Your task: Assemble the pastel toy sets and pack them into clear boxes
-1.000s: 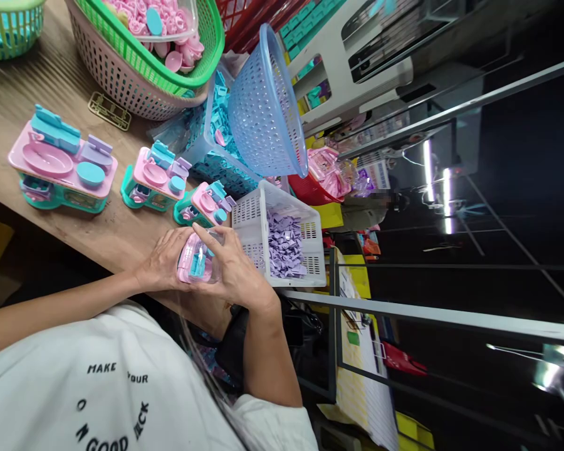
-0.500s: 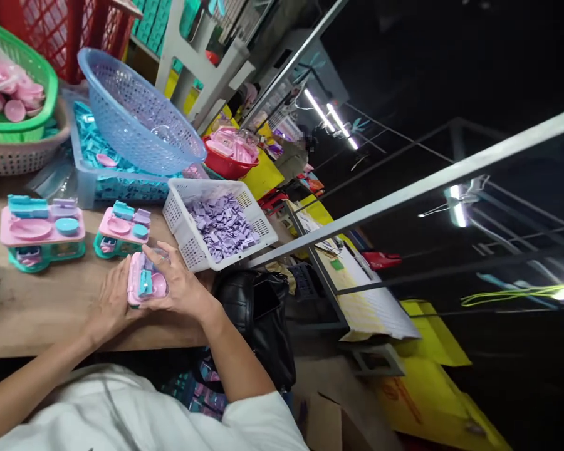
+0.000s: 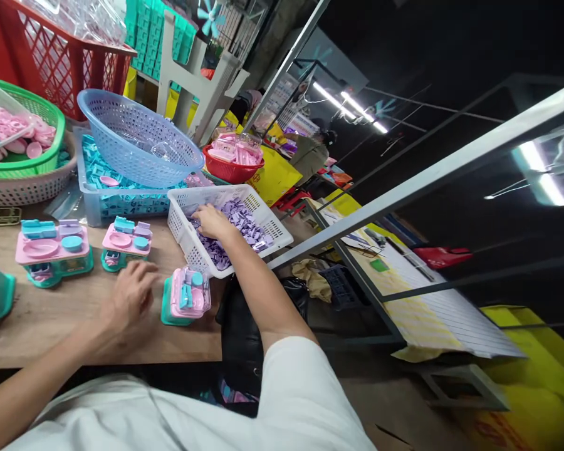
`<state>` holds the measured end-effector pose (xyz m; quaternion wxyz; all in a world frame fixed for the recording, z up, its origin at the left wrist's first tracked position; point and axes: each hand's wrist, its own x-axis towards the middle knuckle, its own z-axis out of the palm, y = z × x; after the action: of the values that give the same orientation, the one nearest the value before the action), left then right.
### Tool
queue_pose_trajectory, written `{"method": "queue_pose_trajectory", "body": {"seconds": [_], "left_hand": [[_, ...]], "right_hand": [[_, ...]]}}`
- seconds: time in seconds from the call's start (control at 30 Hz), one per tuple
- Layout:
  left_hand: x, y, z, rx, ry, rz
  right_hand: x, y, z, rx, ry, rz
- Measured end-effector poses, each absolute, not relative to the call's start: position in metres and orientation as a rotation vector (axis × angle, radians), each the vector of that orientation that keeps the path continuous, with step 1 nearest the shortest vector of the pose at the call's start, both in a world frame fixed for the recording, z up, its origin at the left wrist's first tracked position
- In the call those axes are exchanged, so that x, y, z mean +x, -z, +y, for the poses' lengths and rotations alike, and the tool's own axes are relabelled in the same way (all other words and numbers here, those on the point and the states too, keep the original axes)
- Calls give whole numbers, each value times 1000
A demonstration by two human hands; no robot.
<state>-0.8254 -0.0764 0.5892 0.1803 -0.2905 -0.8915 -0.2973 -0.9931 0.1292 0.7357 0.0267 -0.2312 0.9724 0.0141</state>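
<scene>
My right hand (image 3: pixel 212 222) reaches into a white basket (image 3: pixel 198 254) of small purple plastic pieces (image 3: pixel 244 220). Its fingers are apart among the pieces, and nothing shows held in them. Over the tabletop, my left hand (image 3: pixel 132 293) is open with loosely bent fingers, a little blurred and with nothing visible in it. Between my arms stands a pink and teal toy kitchen (image 3: pixel 188 297) with clear film over its top, touched by neither hand. Beyond my left hand are a small toy kitchen (image 3: pixel 126 244) and a wider one (image 3: pixel 54 254), both topped with blue and purple parts.
A blue colander (image 3: pixel 141 147) rests tilted on a tub of teal parts (image 3: pixel 126 203). A green basket (image 3: pixel 42 156) of pink pieces stands at left, a red basket (image 3: pixel 235 164) behind. A metal bar (image 3: pixel 404 188) slants across the right; a black bag (image 3: pixel 244 338) hangs below the table edge.
Both hands have let go of the film-covered toy kitchen, which now stands on the table. My right hand has moved into the purple pieces; my left has drawn back beside the toy.
</scene>
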Motion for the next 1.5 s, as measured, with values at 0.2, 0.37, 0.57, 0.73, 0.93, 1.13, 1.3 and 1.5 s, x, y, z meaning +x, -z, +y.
{"method": "queue_pose_trajectory", "body": {"seconds": [0.2, 0.37, 0.57, 0.73, 0.93, 1.13, 1.3, 1.5], "left_hand": [[-868, -643, -129, -446, 759, -2311], [-864, -662, -121, -233, 1373, -2161], [-841, -672, -87, -181, 2458, -1832], [-813, -649, -126, -142, 2063, -2320], [-782, -605, -149, -510, 1916, -2757], [-814, -620, -155, -510, 1090, -2626], [-878, -657, -159, -387, 494, -2793], [-891, -669, -136, -296, 236, -3120]], "right_hand": [[-1035, -720, 137, -698, 167, 2950], [-993, -741, 161, -640, 1209, 2886], [-868, -707, 87, -587, 2103, 2051], [-811, -662, 68, -678, 1608, 2888], [-797, -628, 55, -1274, 772, 2592], [-787, -638, 36, -603, 442, 2807], [-782, -657, 40, -803, 204, 2623], [-786, -669, 59, -881, 17, 2601]]}}
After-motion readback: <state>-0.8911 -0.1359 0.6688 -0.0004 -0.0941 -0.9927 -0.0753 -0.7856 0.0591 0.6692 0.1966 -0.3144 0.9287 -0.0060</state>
